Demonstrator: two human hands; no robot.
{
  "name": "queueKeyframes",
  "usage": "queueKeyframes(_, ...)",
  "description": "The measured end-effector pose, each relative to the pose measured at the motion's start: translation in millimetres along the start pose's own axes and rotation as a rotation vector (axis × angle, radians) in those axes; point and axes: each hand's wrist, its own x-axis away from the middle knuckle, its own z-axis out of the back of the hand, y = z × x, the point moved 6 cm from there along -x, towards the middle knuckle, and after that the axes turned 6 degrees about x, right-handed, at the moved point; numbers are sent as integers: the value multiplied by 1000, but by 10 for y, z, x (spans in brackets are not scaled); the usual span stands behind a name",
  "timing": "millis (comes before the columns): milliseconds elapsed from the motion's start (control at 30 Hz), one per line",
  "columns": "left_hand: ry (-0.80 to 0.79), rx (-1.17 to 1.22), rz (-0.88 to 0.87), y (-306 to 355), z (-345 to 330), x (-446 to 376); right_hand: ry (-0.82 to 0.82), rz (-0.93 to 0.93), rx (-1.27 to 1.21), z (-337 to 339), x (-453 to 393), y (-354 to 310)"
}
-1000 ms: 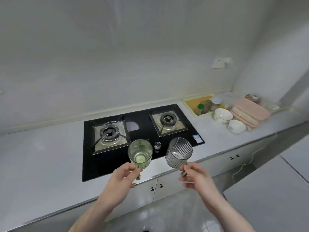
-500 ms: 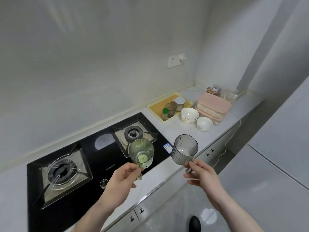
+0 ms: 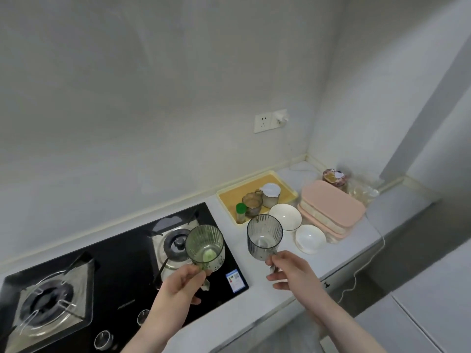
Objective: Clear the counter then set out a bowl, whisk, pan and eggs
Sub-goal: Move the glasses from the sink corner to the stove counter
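Observation:
My left hand [image 3: 178, 284] pinches the stem of a green ribbed goblet [image 3: 205, 247], held tilted above the right burner [image 3: 175, 244] of the black hob. My right hand [image 3: 290, 271] pinches the stem of a grey ribbed goblet [image 3: 265, 236], held above the white counter [image 3: 260, 294] just right of the hob. Two white bowls stand on the counter behind the grey goblet, a larger one [image 3: 286, 216] and a smaller one [image 3: 311, 238].
A yellow tray [image 3: 254, 189] by the wall holds a green-capped bottle, a glass jar and a white-lidded jar. Pink-lidded boxes [image 3: 331, 207] are stacked in the corner, with a jar and bags behind. A white cable [image 3: 367, 263] hangs over the counter edge.
The view has swung right along the counter, and both goblets have travelled right with my hands. The tray, bowls and pink boxes now lie much closer.

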Motion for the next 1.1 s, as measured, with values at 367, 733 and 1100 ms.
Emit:
queueKeyframes(367, -26, -69, 12, 238, -41, -517, 49, 42, -82, 217, -589, -226)
queueKeyframes(733, 2, -69, -8, 381, -31, -748, 143, 74, -39, 659, -1337, -548)
queueKeyframes(1100, 192, 54, -30, 679, -504, -1193, 198, 99, 184, 1462, -2883, -952)
